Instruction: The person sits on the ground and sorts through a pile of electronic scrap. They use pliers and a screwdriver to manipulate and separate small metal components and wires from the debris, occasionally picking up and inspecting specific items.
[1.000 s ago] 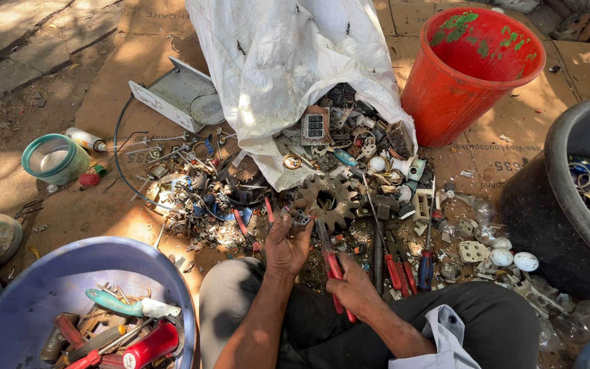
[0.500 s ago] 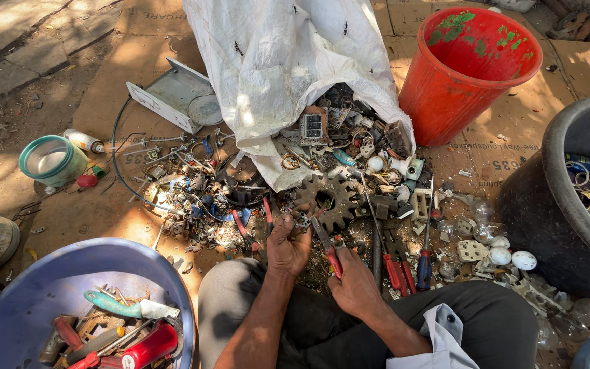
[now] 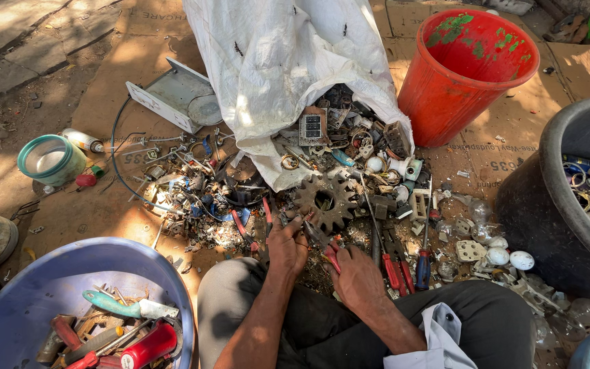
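Observation:
My right hand (image 3: 358, 275) grips red-handled pliers (image 3: 328, 251), jaws pointing up-left. My left hand (image 3: 287, 244) is curled just left of them, its fingertips pinched on a small scrap piece at the jaws; the piece is too small to make out. Both hands work over my lap at the near edge of a scrap pile. A rusty gear wheel (image 3: 325, 199) lies just beyond my fingers. More scrap spills from the mouth of a white sack (image 3: 295, 61) behind the gear.
A red bucket (image 3: 460, 78) stands at the back right, and a black tub (image 3: 541, 205) of scrap at the right. At the near left, a blue basin (image 3: 15, 287) holds tools. Red-handled tools and a screwdriver (image 3: 423, 263) lie by my right hand. A teal ring container (image 3: 49, 158) and white metal box (image 3: 172, 99) sit at the left.
My hands have stayed at the pile's near edge. The pliers have tilted a little closer to my left fingertips; the rest of the pile looks the same.

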